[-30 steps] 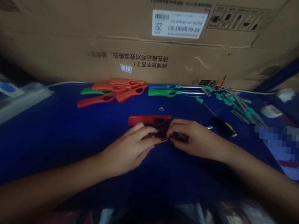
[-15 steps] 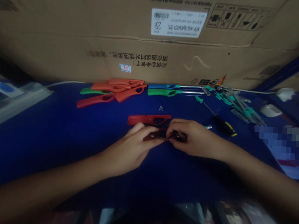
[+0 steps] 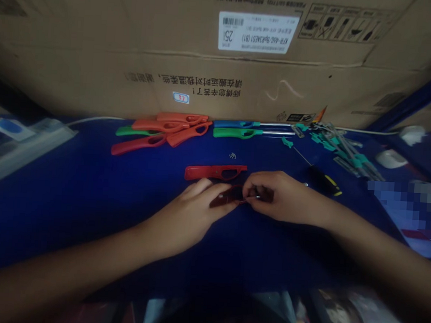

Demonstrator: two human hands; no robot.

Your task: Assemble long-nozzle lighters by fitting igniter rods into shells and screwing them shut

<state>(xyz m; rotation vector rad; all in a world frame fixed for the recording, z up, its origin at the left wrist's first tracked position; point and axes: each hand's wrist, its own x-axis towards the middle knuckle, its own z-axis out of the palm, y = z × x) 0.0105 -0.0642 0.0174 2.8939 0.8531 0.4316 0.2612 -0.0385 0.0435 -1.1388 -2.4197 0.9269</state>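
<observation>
My left hand (image 3: 186, 216) grips a dark red lighter shell (image 3: 219, 199), with its thumb and fingers along the left part. At the shell's right end my right hand (image 3: 281, 197) is closed in a pinch. A small shiny metal bit (image 3: 257, 197) shows beside those fingertips; its kind is hidden. Just beyond the hands, another red lighter shell (image 3: 205, 172) with a trigger opening lies flat. Small screws (image 3: 232, 155) are scattered behind it. To the right of my right hand rests a black and yellow screwdriver (image 3: 324, 181).
Orange and red lighter shells (image 3: 159, 126) are piled at the back left. A blue lighter (image 3: 234, 124) and a green lighter (image 3: 235, 133) lie along the back. Metal tubes with teal parts (image 3: 347, 149) are heaped at right. A cardboard wall (image 3: 136, 25) bounds the blue table (image 3: 100, 188).
My right fingers have shifted slightly at the shell's end, and the shiny metal bit now shows beside them. My left hand keeps its grip; the things on the table stay put.
</observation>
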